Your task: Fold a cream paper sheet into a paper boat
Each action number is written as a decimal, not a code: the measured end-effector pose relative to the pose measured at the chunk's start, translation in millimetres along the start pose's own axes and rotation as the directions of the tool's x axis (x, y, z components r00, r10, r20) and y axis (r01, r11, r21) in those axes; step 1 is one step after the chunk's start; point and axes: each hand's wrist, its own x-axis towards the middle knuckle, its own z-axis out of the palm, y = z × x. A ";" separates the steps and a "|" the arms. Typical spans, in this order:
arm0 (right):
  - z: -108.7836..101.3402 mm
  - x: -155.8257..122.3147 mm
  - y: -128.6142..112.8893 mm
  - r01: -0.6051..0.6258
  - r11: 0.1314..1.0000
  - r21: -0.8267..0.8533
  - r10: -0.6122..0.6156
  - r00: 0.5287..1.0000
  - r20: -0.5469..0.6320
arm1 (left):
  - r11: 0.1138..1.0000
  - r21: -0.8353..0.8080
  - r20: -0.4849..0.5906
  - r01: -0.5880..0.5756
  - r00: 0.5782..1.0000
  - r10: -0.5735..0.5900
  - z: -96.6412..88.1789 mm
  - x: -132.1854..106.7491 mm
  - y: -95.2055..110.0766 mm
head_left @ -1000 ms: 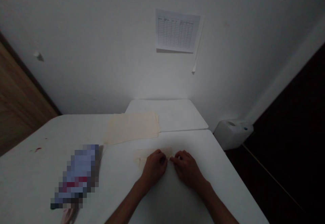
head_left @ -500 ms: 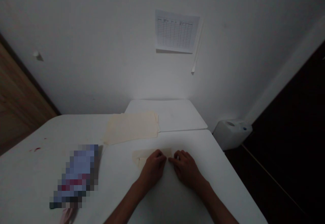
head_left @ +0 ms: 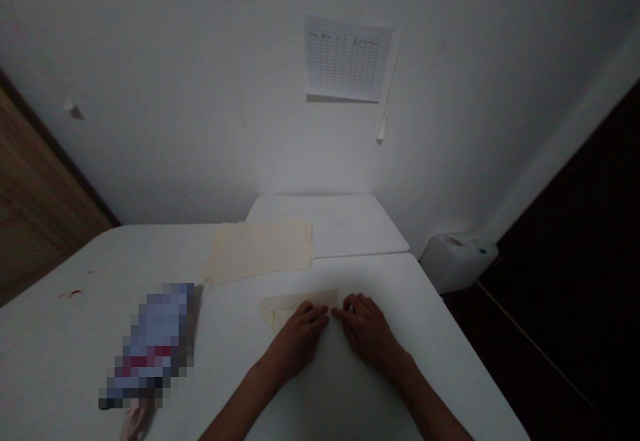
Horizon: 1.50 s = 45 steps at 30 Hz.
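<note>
A cream-coloured piece of paper, folded with a slanted left end, lies on the white table in front of me. Across its right part rests my left hand, its fingers stretched out and pressing down on the sheet. My right hand is at the paper's right end, fingers curled, with the index fingertip and thumb closed at the edge. Both sets of fingertips almost meet. The lower part of the paper is hidden beneath my left hand.
Larger cream sheets lie farther back on the table. At left is a blurred-out bluish object. A white plastic container stands beyond the right table edge. A printed chart hangs on the wall.
My left hand's fingers have gone from a curled pinch to lying stretched over the paper. My right hand has barely moved.
</note>
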 end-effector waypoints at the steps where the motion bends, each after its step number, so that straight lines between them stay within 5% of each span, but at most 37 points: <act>1: 0.3 -0.1 0.3 -0.001 1.000 0.003 0.001 1.000 0.002 | 1.000 -0.003 0.007 0.004 1.000 -0.004 -0.9 0.6 1.3; 9: 1.6 0.7 0.4 0.049 0.998 0.039 -0.050 0.998 0.035 | 0.999 0.053 0.018 0.005 1.000 -0.006 -0.9 0.2 2.7; 21: 3.0 1.1 4.4 -0.133 0.990 -0.038 0.131 0.990 -0.053 | 0.999 0.035 0.000 -0.005 1.000 0.005 0.4 0.6 1.4; 27: 8.2 -0.9 7.1 -0.092 0.996 0.002 0.092 0.991 -0.097 | 0.998 0.063 0.004 -0.011 1.000 0.010 0.6 -0.5 1.6; 32: 6.0 -0.8 3.4 0.044 0.997 0.056 -0.044 0.999 -0.008 | 0.996 0.087 0.014 -0.018 1.000 0.017 0.4 -1.0 0.9; 45: 4.2 2.0 1.0 -0.030 1.000 0.004 0.030 1.000 0.003 | 1.000 0.008 -0.027 0.011 1.000 -0.010 -0.8 -2.0 2.2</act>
